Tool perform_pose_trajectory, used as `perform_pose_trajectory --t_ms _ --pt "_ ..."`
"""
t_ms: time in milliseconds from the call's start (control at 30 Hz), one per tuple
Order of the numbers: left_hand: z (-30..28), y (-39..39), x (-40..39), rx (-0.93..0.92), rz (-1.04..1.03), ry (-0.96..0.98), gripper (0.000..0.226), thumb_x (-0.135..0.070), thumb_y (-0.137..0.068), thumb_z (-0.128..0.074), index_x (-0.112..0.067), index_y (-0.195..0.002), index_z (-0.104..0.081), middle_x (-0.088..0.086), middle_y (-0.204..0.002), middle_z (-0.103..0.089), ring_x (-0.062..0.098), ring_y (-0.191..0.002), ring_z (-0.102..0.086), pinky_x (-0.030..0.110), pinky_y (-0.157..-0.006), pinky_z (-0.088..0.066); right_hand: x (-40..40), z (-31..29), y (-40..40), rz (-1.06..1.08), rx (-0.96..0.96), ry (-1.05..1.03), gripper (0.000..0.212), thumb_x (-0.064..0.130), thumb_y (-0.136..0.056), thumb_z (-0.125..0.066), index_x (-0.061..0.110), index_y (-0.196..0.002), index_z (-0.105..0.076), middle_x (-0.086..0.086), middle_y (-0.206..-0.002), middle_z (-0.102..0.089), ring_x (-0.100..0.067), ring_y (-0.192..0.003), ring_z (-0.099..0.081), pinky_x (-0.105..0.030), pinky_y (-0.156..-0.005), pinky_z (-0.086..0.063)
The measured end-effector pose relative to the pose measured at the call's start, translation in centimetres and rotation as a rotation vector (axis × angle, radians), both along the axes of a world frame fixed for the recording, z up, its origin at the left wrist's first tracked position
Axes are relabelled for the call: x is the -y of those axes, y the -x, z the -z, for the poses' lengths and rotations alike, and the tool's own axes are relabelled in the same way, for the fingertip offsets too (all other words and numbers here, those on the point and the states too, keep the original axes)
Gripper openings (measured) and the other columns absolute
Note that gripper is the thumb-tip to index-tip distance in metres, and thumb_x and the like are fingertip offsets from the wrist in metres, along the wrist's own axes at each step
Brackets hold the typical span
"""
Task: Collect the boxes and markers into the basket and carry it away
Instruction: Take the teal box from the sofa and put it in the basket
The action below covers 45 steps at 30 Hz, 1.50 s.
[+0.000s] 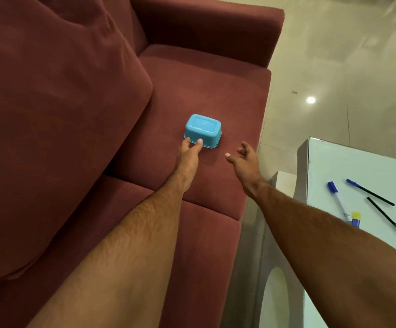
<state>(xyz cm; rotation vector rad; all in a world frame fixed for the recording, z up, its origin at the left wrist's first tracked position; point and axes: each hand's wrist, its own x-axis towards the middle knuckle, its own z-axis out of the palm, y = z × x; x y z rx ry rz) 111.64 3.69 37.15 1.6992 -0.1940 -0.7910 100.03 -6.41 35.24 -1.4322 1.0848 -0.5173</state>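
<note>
A small light-blue plastic basket (pixel 203 130) lies upside down on the red sofa seat (pixel 216 95). My left hand (pixel 190 153) reaches to its near edge, and the fingertips touch the rim without closing around it. My right hand (pixel 243 159) hovers open just to the right of the basket, fingers spread, holding nothing. On the white table at right lie a blue-capped marker (pixel 337 200), two dark pens (pixel 369 192) (pixel 386 216) and a small yellow-and-blue object (pixel 356 219).
A large red cushion (pixel 50 114) fills the left side, and the sofa armrest (pixel 216 27) runs across the back. The white table (pixel 357 166) stands close to the sofa's right edge, with glossy tiled floor (pixel 334 67) beyond it.
</note>
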Motion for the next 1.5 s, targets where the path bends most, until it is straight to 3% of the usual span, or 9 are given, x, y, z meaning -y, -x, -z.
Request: perform_pose_trajectory --t_ms 300,600,733,867,933,1067,1167,1300,1500 --pt "2.4 -4.7 3.1 0.027 -0.032 0.006 0.064 -0.038 -0.099 -0.051 -0.013 -0.153 -0.028 0.003 -0.155 -0.034 0.015 -0.14 -0.035 0.025 -0.106 -0.027 2.2 1.8 -3.7 0.031 0.015 -0.022 0.082 0.009 -0.087 -0.073 0.008 -0.155 -0.027 -0.016 -0.151 -0.042 -0.023 -0.133 -0.048 -0.028 -0.104 -0.042" --pt "4.4 -8.8 5.8 0.039 -0.022 0.008 0.072 -0.045 -0.096 -0.05 -0.015 -0.155 -0.021 0.003 -0.159 -0.028 0.017 -0.142 -0.033 0.033 -0.117 -0.026 4.2 2.6 -7.2 0.034 0.046 -0.043 0.087 0.007 -0.086 -0.072 0.009 -0.156 -0.022 -0.016 -0.155 -0.035 -0.025 -0.139 -0.042 -0.036 -0.112 -0.042" --pt "5.5 -9.2 6.6 0.017 -0.013 -0.008 0.072 -0.044 -0.096 -0.051 -0.016 -0.155 -0.021 0.003 -0.157 -0.031 0.017 -0.14 -0.036 0.036 -0.118 -0.028 4.4 2.9 -8.5 0.03 0.05 -0.071 0.087 0.003 -0.088 -0.069 0.007 -0.157 -0.017 -0.018 -0.16 -0.029 -0.026 -0.145 -0.036 -0.022 -0.103 -0.038" --pt "6.1 -9.4 7.4 0.025 0.013 -0.025 0.065 -0.039 -0.098 -0.051 -0.012 -0.152 -0.027 0.003 -0.147 -0.041 0.015 -0.127 -0.043 0.027 -0.101 -0.031 4.3 3.3 -9.3 0.009 0.078 -0.089 0.085 -0.001 -0.09 -0.066 0.0 -0.156 -0.014 -0.012 -0.157 -0.033 -0.015 -0.138 -0.038 -0.007 -0.085 -0.035" --pt "6.4 -9.5 7.6 0.008 0.037 -0.026 0.058 -0.039 -0.097 -0.053 -0.012 -0.146 -0.037 0.003 -0.14 -0.048 0.018 -0.122 -0.048 0.03 -0.099 -0.036 4.2 3.5 -9.6 -0.01 0.067 -0.096 0.074 -0.004 -0.089 -0.065 -0.003 -0.152 -0.025 -0.005 -0.136 -0.048 -0.012 -0.122 -0.047 -0.011 -0.088 -0.041" --pt "6.6 -9.4 7.2 0.006 0.035 -0.039 0.052 -0.05 -0.083 -0.057 -0.018 -0.124 -0.05 0.007 -0.133 -0.053 0.02 -0.117 -0.054 0.037 -0.104 -0.043 3.7 4.6 -10.0 -0.037 0.099 -0.075 0.049 -0.008 -0.084 -0.067 0.002 -0.13 -0.055 -0.013 -0.118 -0.066 -0.023 -0.106 -0.064 -0.045 -0.102 -0.052" --pt "6.7 -9.2 6.8 0.026 -0.012 -0.054 0.053 -0.045 -0.088 -0.06 -0.014 -0.13 -0.048 0.004 -0.13 -0.046 0.015 -0.114 -0.049 0.03 -0.099 -0.04 3.4 4.6 -9.7 -0.003 0.112 -0.072 0.05 -0.005 -0.084 -0.068 0.003 -0.132 -0.054 -0.017 -0.124 -0.065 -0.026 -0.11 -0.064 -0.04 -0.099 -0.054" --pt "7.3 -8.3 6.0 0.041 -0.089 -0.1 0.035 -0.039 -0.089 -0.064 -0.014 -0.11 -0.049 0.004 -0.122 -0.045 0.014 -0.108 -0.046 0.025 -0.088 -0.035 3.3 4.8 -8.7 0.055 0.11 -0.051 0.05 0.005 -0.085 -0.072 0.004 -0.131 -0.052 -0.017 -0.127 -0.063 -0.031 -0.119 -0.061 -0.041 -0.103 -0.051" --pt "6.2 -5.3 4.4 0.005 -0.12 -0.053 0.037 -0.041 -0.082 -0.066 -0.016 -0.101 -0.046 0.01 -0.126 -0.051 0.02 -0.112 -0.052 0.032 -0.094 -0.043 2.9 3.7 -5.5 0.077 0.13 -0.044 0.045 0.005 -0.083 -0.073 0.01 -0.123 -0.054 -0.011 -0.124 -0.062 -0.031 -0.115 -0.063 -0.045 -0.091 -0.055"
